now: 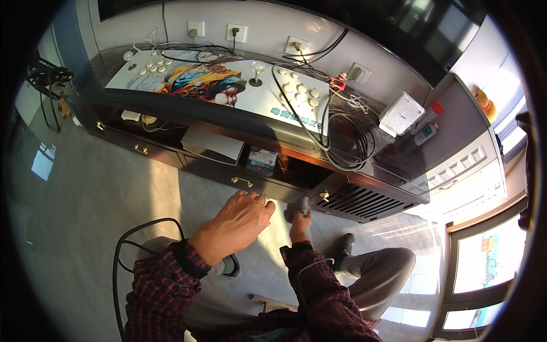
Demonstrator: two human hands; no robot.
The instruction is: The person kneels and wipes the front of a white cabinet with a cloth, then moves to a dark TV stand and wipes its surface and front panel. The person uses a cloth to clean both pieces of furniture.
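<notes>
My left hand (237, 224) is stretched palm down just below the brass pull (242, 182) of a middle drawer; its fingertips are curled and partly hidden, so I cannot tell whether they hold anything. To its right, my right hand (300, 222) grips a dark grey object (299, 207), perhaps a cloth, near the lower front edge of a dark wooden TV cabinet (273, 188). On the cabinet top lies a two-player arcade joystick console (252, 94) with white buttons and printed artwork. A coiled black cable (350, 141) rests over its right end.
In the open shelf are a silver-grey box (213, 145) and a small device with labels (262, 158). A white box (401, 113) and bottles (426, 133) stand at the right of the top. A black cable (115, 265) loops beside my left arm; a wooden stool (273, 302) is below.
</notes>
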